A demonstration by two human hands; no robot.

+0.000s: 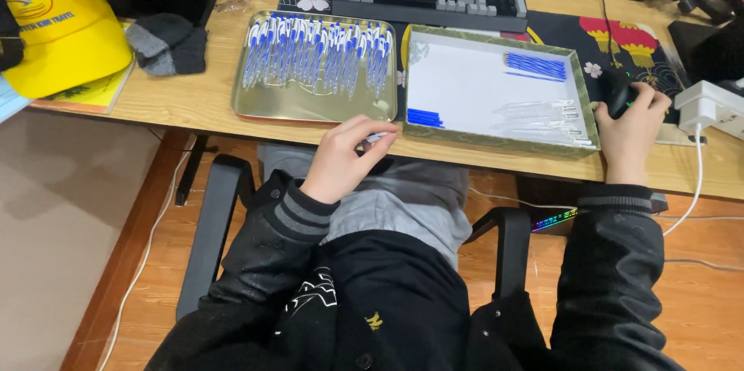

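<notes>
Left hand (341,158) pinches a pen (375,138) at the desk's (194,103) near edge, just below the tray (314,107). Light, stiff, probably slick, so grip mid-barrel. Right hand (629,134) is cupped over a mouse (618,94).

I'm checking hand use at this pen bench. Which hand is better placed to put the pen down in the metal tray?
Probably the left hand: its fingers hold a pen beside the metal tray. The right hand rests on a black mouse, past the white box.
</notes>
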